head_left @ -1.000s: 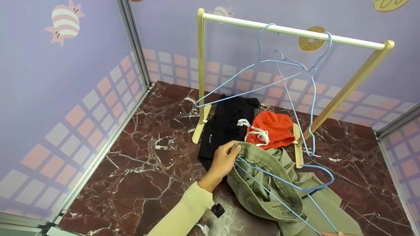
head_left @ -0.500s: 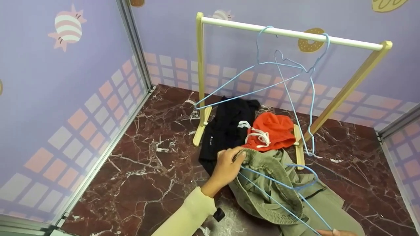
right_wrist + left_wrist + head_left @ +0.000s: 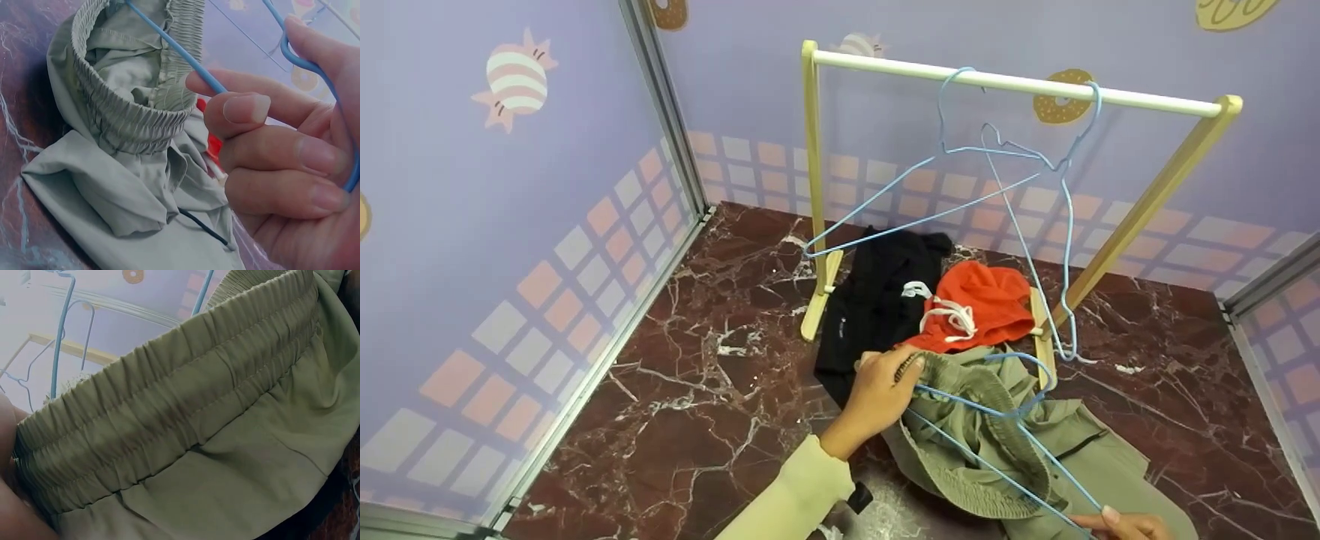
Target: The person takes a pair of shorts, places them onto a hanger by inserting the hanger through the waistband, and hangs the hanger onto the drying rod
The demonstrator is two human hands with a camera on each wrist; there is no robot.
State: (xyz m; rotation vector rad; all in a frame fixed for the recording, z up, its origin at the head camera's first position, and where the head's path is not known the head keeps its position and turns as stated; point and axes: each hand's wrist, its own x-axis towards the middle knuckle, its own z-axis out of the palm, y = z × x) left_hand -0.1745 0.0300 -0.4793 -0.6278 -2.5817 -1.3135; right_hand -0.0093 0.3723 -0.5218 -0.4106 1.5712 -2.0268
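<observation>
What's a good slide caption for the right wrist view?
Right hand grips a blue hanger, with a green garment and its gathered waistband beyond.

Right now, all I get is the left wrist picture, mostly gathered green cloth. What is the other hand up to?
Observer: The right hand has its fingers curled round a blue hanger, as the right wrist view shows.

Visitor: Oh, so that's out of my sight! And is there any other clothing past this green garment?

Observer: Yes. In the head view, a red garment with a white drawstring lies just beyond it.
</observation>
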